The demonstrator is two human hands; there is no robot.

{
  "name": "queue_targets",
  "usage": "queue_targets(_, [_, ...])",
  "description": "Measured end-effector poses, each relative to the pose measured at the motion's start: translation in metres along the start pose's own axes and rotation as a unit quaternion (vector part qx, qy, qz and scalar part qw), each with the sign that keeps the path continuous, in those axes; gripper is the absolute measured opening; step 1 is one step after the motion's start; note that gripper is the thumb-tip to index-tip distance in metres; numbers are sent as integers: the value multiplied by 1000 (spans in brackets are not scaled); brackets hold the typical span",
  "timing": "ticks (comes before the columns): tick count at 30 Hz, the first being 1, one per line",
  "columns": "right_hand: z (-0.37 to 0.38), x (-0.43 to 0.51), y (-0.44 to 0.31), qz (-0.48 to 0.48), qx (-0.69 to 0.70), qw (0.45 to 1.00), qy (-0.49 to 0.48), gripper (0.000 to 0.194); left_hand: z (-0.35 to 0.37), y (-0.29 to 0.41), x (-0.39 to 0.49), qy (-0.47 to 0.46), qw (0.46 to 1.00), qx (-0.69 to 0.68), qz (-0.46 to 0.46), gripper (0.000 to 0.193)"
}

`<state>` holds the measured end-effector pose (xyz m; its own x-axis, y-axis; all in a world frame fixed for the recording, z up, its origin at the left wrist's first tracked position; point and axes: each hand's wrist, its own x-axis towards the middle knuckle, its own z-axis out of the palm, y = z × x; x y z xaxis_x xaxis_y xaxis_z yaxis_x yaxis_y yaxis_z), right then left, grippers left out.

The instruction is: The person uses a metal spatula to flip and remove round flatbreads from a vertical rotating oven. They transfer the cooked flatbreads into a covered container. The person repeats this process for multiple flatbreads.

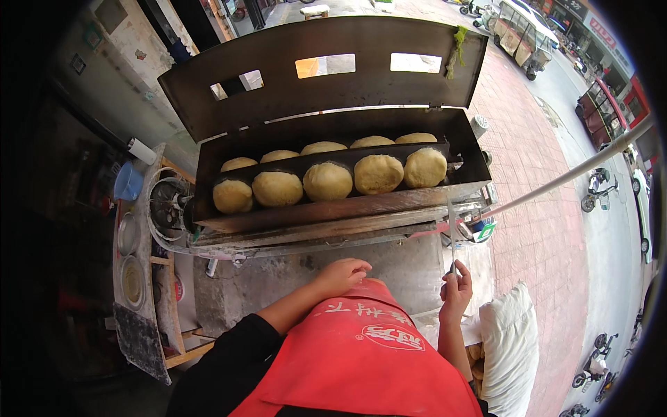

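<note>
My right hand [456,289] grips a thin, long-bladed metal tool [452,234], a knife or a narrow spatula. Its blade points away from me, and the tip reaches the front right edge of a long metal oven [323,206]. My left hand [341,276] rests at the front of my red apron [359,344], fingers loosely bent and nothing seen in it. Inside the oven, several round, pale golden breads [327,181] lean in a front row. More breads [323,148] show their tops behind a metal divider. The oven's windowed lid [281,94] stands raised at the back.
Left of the oven are a wire-caged fan [169,208], a blue plastic basin [128,181] and metal bowls [133,281] on a side table. A white cloth bundle [510,344] lies right. A slanted pole [568,172] crosses the pavement; parked vehicles [526,31] line the street.
</note>
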<state>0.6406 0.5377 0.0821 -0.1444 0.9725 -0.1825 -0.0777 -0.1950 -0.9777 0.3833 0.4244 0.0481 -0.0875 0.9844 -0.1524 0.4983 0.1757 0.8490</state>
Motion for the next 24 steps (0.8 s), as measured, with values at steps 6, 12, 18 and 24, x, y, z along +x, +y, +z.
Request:
queue_targets(6, [-15, -7, 3, 8, -7, 1000, 6, 36, 10, 1, 14, -28, 997, 17, 73, 13])
queue_targets(12, [-27, -2, 7, -1, -20, 1000, -15, 36, 16, 8, 11, 3, 999, 12, 37, 13])
queue_targets(18, [-28, 4, 15, -8, -34, 999, -40, 36, 19, 7, 0, 24, 1000, 1, 4, 16])
queue_targets(24, [-21, 4, 17, -4, -72, 996, -45, 37, 15, 8, 7, 17, 1000, 8, -9, 16])
